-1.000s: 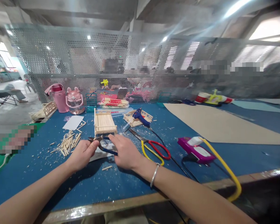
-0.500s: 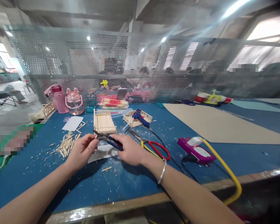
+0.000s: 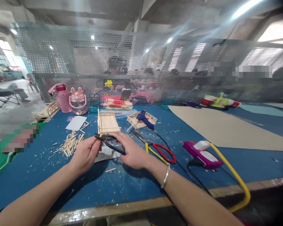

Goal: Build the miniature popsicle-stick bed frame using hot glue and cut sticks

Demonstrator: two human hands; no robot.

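My right hand (image 3: 133, 152) grips a pair of blue-handled cutting pliers (image 3: 113, 148), their handles spread apart. The pliers' dark jaws reach left to the fingertips of my left hand (image 3: 86, 153). That hand is closed in a pinch on a small wooden stick, which the jaws and fingers now mostly hide. Just beyond the jaws stands a little bed-like frame of wooden sticks (image 3: 108, 122). Under my hands lies a pale sheet (image 3: 108, 154) with bits on it, and one short stick piece (image 3: 110, 170) rests nearer me.
Cut stick pieces (image 3: 72, 143) are heaped at left. A blue glue gun (image 3: 145, 120) lies on another stick frame (image 3: 153, 119), near red-handled scissors (image 3: 165, 153). A purple power strip (image 3: 202, 155) with a yellow cable is at right. Pink bottles (image 3: 63, 99) stand by the mesh partition (image 3: 80, 62).
The pliers' handles have spread wider and their jaws have turned slightly. The stick end seen before at my left fingertips is now mostly hidden. The whole view has shifted a little.
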